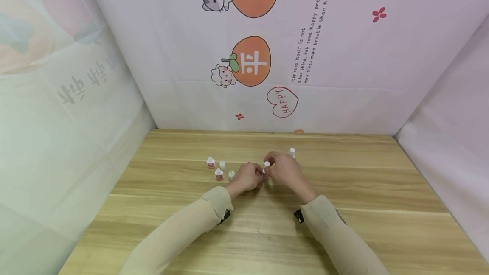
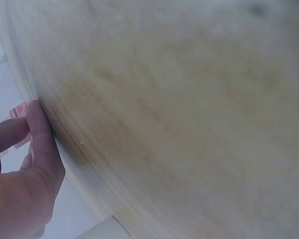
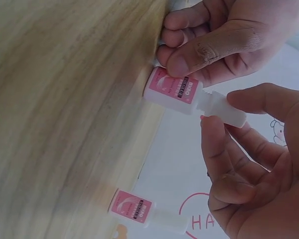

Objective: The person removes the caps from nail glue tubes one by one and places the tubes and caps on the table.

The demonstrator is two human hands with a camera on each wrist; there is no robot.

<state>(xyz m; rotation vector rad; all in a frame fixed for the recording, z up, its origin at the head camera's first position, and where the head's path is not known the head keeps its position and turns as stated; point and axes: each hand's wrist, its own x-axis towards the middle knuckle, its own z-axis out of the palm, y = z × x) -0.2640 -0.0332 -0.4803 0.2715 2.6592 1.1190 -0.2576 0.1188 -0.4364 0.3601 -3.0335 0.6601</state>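
A small white bottle with a pink label stands on the table between both hands. My left hand grips it low down, thumb against the label. With thumb and fingertips, my right hand pinches the white cap at the bottle's neck. Part of the neck shows below the cap; how firmly it sits I cannot tell. In the left wrist view, the left fingers largely hide the bottle. Beyond the right hand a second pink-labelled bottle stands upright with its white cap on.
Left of the left hand are two uncapped pink-labelled bottles, one farther back and one nearer. Beside them stand two loose white caps, a far cap and a near cap. Printed cloth walls border the wooden table.
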